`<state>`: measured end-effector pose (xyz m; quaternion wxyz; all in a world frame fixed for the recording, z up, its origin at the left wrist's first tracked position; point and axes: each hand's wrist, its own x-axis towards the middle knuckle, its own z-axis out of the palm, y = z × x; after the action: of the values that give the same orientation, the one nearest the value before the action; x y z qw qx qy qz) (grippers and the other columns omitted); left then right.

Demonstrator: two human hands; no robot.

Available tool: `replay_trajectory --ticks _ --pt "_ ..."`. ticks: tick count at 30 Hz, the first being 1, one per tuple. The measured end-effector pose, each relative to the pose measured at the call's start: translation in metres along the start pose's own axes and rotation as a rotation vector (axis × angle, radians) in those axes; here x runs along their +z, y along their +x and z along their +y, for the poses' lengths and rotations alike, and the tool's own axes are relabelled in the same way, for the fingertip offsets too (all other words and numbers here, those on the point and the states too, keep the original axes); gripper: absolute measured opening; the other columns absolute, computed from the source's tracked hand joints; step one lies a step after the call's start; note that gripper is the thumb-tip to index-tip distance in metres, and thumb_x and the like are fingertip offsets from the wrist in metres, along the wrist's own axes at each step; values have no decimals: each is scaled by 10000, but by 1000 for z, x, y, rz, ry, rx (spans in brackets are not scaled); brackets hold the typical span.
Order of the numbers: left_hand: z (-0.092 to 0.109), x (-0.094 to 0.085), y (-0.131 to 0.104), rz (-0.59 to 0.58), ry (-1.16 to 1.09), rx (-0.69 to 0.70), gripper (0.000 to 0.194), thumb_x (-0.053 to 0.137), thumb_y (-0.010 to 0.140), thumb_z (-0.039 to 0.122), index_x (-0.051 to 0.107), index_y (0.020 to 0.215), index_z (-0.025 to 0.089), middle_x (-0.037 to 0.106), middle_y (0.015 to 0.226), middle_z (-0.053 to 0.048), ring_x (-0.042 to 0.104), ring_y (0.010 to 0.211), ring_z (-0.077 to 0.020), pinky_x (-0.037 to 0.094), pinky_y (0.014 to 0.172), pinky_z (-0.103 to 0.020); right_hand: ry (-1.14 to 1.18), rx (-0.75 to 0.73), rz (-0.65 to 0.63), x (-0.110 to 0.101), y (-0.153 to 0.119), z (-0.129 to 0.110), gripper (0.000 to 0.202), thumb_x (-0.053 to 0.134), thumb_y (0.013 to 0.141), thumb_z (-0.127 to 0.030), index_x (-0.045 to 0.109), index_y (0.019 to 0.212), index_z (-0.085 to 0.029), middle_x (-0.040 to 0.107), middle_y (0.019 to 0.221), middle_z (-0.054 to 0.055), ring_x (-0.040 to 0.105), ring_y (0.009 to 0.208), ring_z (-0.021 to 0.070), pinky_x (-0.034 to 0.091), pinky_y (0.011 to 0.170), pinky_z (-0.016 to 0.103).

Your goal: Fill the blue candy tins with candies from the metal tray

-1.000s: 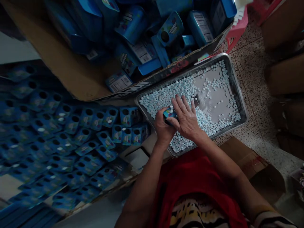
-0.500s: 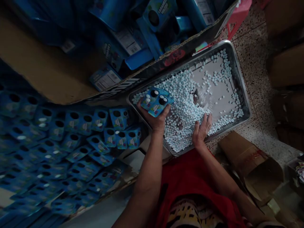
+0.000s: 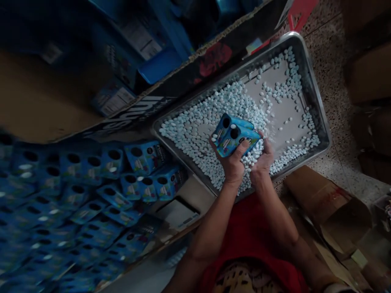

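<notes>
- Down on the floor sits a metal tray [image 3: 317,101], its bed part covered with small pale blue-white candies [image 3: 201,126]; they lie thickest toward the tray's 8 o'clock end and thin out to bare metal toward 2 o'clock.
- Over the middle of that tray the left hand [image 3: 232,167] grips two small blue boxes [image 3: 235,135] pressed together, fingers curled shut round their lower edge, thumb on the front face. Each box shows a round dark hole on its upper face.
- Just beside it, at 3 o'clock from the left, the right hand [image 3: 262,162] lies cupped among the candies, fingers half bent and touching the boxes' far corner; whether it has anything in its hold I cannot tell.
- At 9 o'clock from the tray lie rows of the same little blue boxes [image 3: 91,191], holes upward, some with a pale candy showing in the hole. This side is blurred.
- At 11 o'clock stands a large cardboard carton [image 3: 61,101], its printed flap touching the tray's long edge, with loose blue packs [image 3: 159,65] heaped inside.
- At 5 o'clock from the tray a flattened brown cardboard piece [image 3: 320,199] lies on the speckled floor [image 3: 336,53].
- Nearest the viewer a red shirt [image 3: 247,236] fills the gap between the two forearms.
</notes>
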<state>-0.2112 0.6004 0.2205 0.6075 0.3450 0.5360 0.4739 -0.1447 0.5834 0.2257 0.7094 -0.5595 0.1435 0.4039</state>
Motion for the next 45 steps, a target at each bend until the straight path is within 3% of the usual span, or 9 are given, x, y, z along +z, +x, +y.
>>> replay_trajectory --ticks 4,8,15,22,28,32,38,42,45 --pt "39 -38 16 -44 261 350 883 1024 721 532 532 1422 318 687 1427 -74 722 1250 -281 583 1152 -479 237 236 -59 4 -1 -28 204 591 1009 -329 759 933 -242 810 842 -8 777 875 149 677 882 316" --pt "58 -79 39 -268 533 569 831 1007 719 492 558 1392 302 725 1399 -87 711 1335 -332 509 1241 -547 60 46 -295 16 -28 -45 213 650 1000 -446 737 942 -260 797 921 10 795 984 183 665 955 378" --pt "66 -89 36 -347 787 394 747 1009 638 350 664 1296 277 773 1240 -80 749 1195 -363 594 1074 -487 -523 -483 -631 54 -50 -42 332 546 1033 -535 728 923 -280 773 1020 62 755 1187 276 534 1204 560" --pt "71 -101 21 -408 788 211 804 1041 581 342 654 1282 272 790 1109 -32 784 1020 -316 639 905 -419 -659 -236 -776 78 -32 -45 375 676 1006 -615 768 1007 -251 770 1006 24 704 915 182 617 949 371" --pt "60 -109 28 -182 696 192 697 965 686 486 639 1252 240 781 1072 -18 758 948 -248 593 808 -322 -1108 -613 -1080 53 -52 -38 574 402 1139 -662 730 1386 -260 733 1493 104 636 1477 261 394 1366 560" --pt "49 -107 25 -82 681 238 607 844 811 598 634 1252 239 776 1075 -35 741 919 -242 591 826 -342 -1517 -799 -986 36 -65 -18 735 390 1139 -650 460 1706 -187 412 1834 149 246 1774 301 148 1470 588" --pt "46 -120 23 -84 688 332 812 928 700 713 620 1285 240 762 1201 -83 757 1108 -322 612 999 -448 -1535 -899 -910 21 -56 -32 727 361 1130 -695 405 1743 -307 368 1866 69 175 1792 315 127 1447 680" --pt "37 -118 40 5 542 365 911 978 668 714 563 1318 229 715 1265 -82 737 1171 -316 611 1059 -507 -1376 -945 -545 8 13 -72 720 323 1120 -727 452 1702 -323 348 1866 92 318 1743 327 333 1359 717" --pt "13 -98 56 158 422 349 1028 975 626 780 513 1361 227 683 1334 -103 712 1255 -322 600 1119 -557 -1421 -1020 -402 16 81 -83 799 340 1081 -783 567 1610 -231 421 1809 150 347 1719 354 276 1379 720"
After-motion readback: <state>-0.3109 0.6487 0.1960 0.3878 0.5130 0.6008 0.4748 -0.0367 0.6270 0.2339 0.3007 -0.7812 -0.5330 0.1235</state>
